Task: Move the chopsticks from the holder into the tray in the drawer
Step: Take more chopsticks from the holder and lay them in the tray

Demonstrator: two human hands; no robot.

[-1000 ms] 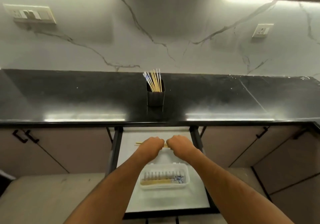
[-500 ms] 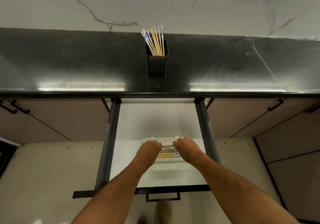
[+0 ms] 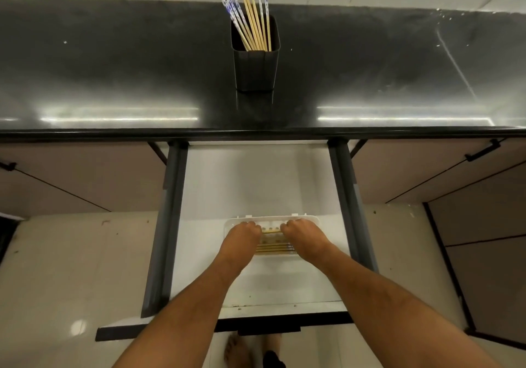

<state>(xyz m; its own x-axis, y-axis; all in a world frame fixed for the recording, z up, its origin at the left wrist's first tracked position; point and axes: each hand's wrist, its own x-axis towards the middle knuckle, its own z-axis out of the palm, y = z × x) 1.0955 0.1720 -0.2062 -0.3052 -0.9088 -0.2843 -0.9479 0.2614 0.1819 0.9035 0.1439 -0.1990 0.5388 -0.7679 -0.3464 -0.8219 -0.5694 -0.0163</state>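
White tray [image 3: 313, 222]: sits in the open drawer [image 3: 256, 180], toward its front, with several chopsticks lying flat inside.
Held chopsticks [image 3: 271, 230]: stretched sideways over the tray's far half, just above the ones already laid down.
Left hand [image 3: 242, 232]: fingers curled around the held chopsticks' left end.
Right hand [image 3: 303, 232]: fingers curled around the right end.
Holder [image 3: 255, 66]: dark, upright on the black counter [image 3: 113, 69], behind the drawer.
Remaining chopsticks [image 3: 250, 17]: plain and blue-patterned, leaning in the holder.
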